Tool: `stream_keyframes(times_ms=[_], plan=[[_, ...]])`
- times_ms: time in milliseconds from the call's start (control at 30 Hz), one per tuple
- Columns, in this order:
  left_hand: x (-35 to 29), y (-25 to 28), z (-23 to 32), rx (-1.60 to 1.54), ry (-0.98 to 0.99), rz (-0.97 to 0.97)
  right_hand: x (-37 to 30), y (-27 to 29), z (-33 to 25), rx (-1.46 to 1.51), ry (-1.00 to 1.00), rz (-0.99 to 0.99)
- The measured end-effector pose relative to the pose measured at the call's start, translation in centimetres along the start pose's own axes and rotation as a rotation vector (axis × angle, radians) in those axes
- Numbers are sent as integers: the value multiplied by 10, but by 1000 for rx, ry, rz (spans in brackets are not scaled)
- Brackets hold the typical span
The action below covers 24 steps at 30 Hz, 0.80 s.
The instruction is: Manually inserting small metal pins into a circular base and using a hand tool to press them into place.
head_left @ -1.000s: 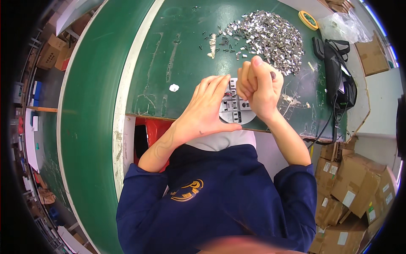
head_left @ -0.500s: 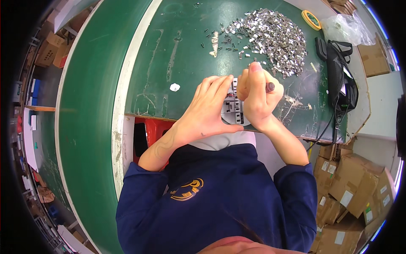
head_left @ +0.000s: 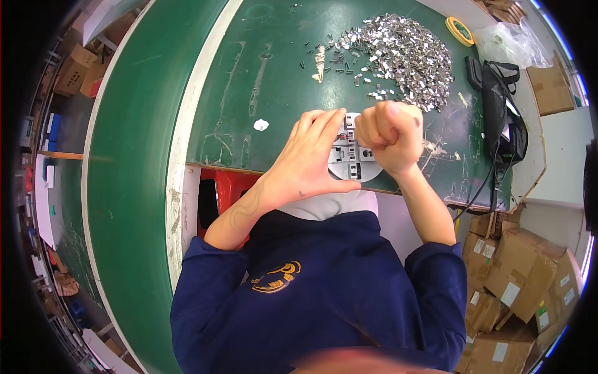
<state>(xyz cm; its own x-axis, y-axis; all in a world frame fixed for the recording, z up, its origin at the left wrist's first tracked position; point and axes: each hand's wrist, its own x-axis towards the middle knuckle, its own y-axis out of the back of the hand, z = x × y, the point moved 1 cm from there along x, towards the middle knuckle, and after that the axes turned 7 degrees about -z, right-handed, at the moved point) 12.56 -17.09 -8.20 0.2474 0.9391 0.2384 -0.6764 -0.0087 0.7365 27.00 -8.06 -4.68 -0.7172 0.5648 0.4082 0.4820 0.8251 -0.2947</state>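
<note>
round grey fixture [head_left: 338,170], lying between the hands on the green tabletop [head_left: 289,78], small blocks [head_left: 351,151] across its face. left hand [head_left: 305,156]: thumb and fingers spread apart around the fixture's left side; whether they press its rim, i cannot tell from where i stand. right hand [head_left: 393,136]: clenched on a dark handle [head_left: 416,123], only the end showing, above the fixture's right side. beyond the fixture and to its right: a heap of small metal parts [head_left: 411,56]; well to its right: a black bag [head_left: 496,109].
</note>
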Motion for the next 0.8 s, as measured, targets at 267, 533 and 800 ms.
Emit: stream_keyframes(times_ms=[267,533,800], plan=[[-3,4,2,-6,1,42,-2,3,5,70,160,-7],[-34,83,-36,116,427,409,-3,21,-10,233,127,212],[-96,127,-98,590,1142,700,-6,1,-15,126,106,115]])
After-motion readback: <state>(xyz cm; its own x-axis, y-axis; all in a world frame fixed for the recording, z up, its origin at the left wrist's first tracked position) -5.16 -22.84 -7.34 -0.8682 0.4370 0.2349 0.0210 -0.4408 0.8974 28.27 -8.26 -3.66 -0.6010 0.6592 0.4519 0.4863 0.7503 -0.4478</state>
